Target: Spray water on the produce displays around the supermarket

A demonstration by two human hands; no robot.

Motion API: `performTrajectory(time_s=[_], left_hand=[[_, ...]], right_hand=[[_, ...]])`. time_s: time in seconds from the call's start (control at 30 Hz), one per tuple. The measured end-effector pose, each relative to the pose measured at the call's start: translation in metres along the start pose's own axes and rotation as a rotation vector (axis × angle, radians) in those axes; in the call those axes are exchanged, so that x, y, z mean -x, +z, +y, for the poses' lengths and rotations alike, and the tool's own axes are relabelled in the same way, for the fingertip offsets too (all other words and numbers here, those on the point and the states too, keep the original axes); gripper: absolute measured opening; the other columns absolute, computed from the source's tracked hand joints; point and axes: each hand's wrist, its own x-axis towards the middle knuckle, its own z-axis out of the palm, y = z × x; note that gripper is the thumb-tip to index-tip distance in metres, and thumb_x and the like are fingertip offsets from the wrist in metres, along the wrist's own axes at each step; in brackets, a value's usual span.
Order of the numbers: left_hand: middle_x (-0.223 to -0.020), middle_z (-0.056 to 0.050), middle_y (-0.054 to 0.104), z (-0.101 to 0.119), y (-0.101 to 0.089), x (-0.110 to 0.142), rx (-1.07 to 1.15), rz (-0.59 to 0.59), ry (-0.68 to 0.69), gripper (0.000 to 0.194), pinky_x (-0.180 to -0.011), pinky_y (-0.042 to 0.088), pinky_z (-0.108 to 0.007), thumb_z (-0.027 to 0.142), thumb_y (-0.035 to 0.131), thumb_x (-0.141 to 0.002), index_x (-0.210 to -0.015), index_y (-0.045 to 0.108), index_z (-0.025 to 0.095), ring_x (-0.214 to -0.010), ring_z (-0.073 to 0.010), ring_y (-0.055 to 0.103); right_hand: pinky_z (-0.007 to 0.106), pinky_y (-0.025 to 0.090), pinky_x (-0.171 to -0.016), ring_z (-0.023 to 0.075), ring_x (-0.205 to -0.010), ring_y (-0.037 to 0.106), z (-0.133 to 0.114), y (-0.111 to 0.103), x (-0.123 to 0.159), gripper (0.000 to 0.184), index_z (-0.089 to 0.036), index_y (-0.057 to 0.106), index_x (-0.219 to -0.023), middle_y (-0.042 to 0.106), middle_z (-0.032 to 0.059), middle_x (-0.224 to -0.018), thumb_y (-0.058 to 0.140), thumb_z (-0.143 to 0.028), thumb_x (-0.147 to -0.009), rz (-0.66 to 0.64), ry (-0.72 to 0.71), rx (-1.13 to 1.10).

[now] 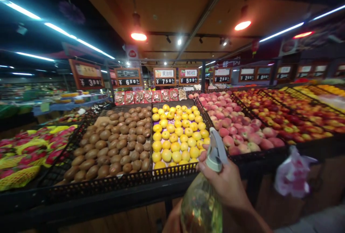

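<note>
In my right hand [226, 177] is a clear, yellowish spray bottle [202, 204] with a grey-white trigger head. The fingers wrap round the trigger and neck, with the nozzle end up and toward the fruit. Part of my left hand [172, 218] shows at the bottom edge, against the left side of the bottle; its fingers are hidden. Just beyond the spray head lies a crate of yellow nectarines [176, 136]. Left of them is a crate of brown kiwis [113, 143], and pink peaches [231, 121] fill the one on the right.
Dragon fruit in yellow nets [32, 150] lie at far left, red nectarines [269, 114] at right. Packed trays [145, 96] line the back below price signs [164, 76]. A plastic bag [292, 173] hangs from the stand's front. Black crate rims [107, 186] edge the display.
</note>
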Motion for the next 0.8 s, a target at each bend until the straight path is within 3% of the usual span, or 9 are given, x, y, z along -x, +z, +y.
performTrajectory(time_s=[0.1, 0.23, 0.37, 0.57, 0.7, 0.8], left_hand=[[-0.124, -0.011, 0.073, -0.01, -0.005, -0.004, 0.005, 0.034, 0.007, 0.07, -0.107, 0.046, -0.047, 0.045, 0.092, -0.05, -0.111, 0.072, 0.016, -0.128, -0.0395, 0.055], [-0.136, -0.013, 0.065, 0.002, -0.005, 0.0, 0.191, -0.005, 0.066, 0.094, -0.109, 0.043, -0.049, 0.053, 0.091, -0.048, -0.129, 0.061, 0.018, -0.129, -0.0418, 0.054], [-0.128, -0.014, 0.068, 0.022, -0.011, 0.01, 0.264, -0.033, 0.125, 0.091, -0.099, 0.05, -0.044, 0.044, 0.089, -0.054, -0.135, 0.054, 0.019, -0.116, -0.0373, 0.064], [-0.121, -0.015, 0.073, 0.023, -0.036, 0.032, 0.233, 0.215, 0.141, 0.093, -0.097, 0.052, -0.043, 0.042, 0.092, -0.049, -0.13, 0.054, 0.016, -0.111, -0.0363, 0.068], [-0.111, -0.013, 0.077, 0.025, -0.047, 0.048, 0.218, 0.347, 0.134, 0.084, -0.093, 0.053, -0.039, 0.042, 0.093, -0.048, -0.121, 0.061, 0.015, -0.105, -0.0327, 0.071], [-0.112, -0.012, 0.077, 0.031, -0.05, 0.055, 0.329, 0.368, 0.156, 0.083, -0.094, 0.053, -0.038, 0.041, 0.094, -0.047, -0.119, 0.063, 0.016, -0.105, -0.0311, 0.071]], right_hand=[[0.038, 0.056, -0.083, 0.0261, -0.085, 0.072, 0.0, 0.006, -0.008, 0.02, -0.02, 0.067, -0.087, 0.075, 0.0074, -0.089, 0.069, -0.036, -0.075, -0.046, -0.007, -0.018], [0.037, 0.058, -0.076, 0.027, -0.086, 0.073, -0.011, 0.027, -0.014, 0.03, -0.017, 0.065, -0.095, 0.075, 0.0117, -0.098, 0.071, -0.035, -0.073, -0.157, 0.012, -0.109], [0.035, 0.058, -0.074, 0.0249, -0.079, 0.072, -0.029, 0.052, -0.018, 0.027, -0.018, 0.063, -0.095, 0.075, 0.0069, -0.086, 0.071, -0.032, -0.073, -0.264, -0.06, -0.168], [0.03, 0.054, -0.068, 0.0202, -0.073, 0.067, -0.049, 0.091, -0.022, 0.017, -0.02, 0.06, -0.09, 0.071, 0.0021, -0.079, 0.066, -0.029, -0.077, -0.428, -0.169, -0.183], [0.028, 0.052, -0.066, 0.0182, -0.07, 0.064, -0.055, 0.116, -0.022, 0.014, -0.02, 0.06, -0.087, 0.069, 0.0008, -0.079, 0.066, -0.026, -0.076, -0.5, -0.222, -0.166], [0.028, 0.051, -0.065, 0.0181, -0.069, 0.063, -0.058, 0.131, -0.023, 0.014, -0.02, 0.061, -0.087, 0.069, 0.001, -0.079, 0.066, -0.026, -0.076, -0.537, -0.241, -0.156]])
